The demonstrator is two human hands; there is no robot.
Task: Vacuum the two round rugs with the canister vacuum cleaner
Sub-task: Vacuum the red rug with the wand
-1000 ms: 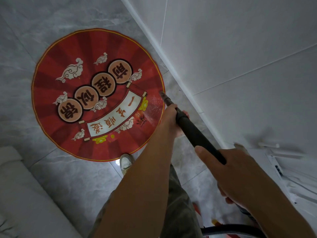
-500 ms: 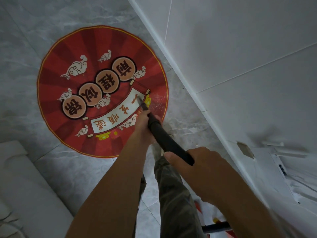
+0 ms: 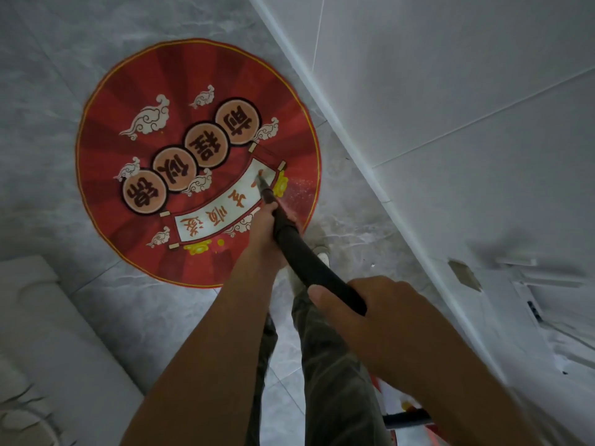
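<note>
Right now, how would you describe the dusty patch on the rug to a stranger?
Find the round red rug on the grey floor beside the white wall. On its edge nearest that wall, right of the tip of the vacuum wand, lies the dusty patch: pale speckles, unlike printed clouds.

1. The round rug [image 3: 199, 162] lies flat on the floor [image 3: 48, 91], far and left of centre. Its right edge is near the baseboard [image 3: 341, 130].
2. The wall [image 3: 450, 123] runs along the right side, from far centre to near right.
3. The vacuum wand [image 3: 309, 262] slants from near right to far left, with its tip on the rug's right part.
4. The left hand [image 3: 264, 233] grips the wand farther along, over the rug's near-right edge. The right hand [image 3: 370, 320] grips it nearer and to the right.
5. A shoe [image 3: 322, 252] stands on the floor just beside the rug's near-right edge, under the wand.
6. A padded seat [image 3: 48, 333] sits at near left, apart from the rug.
7. The hose [image 3: 405, 419] lies at near right, below the right forearm.
</note>
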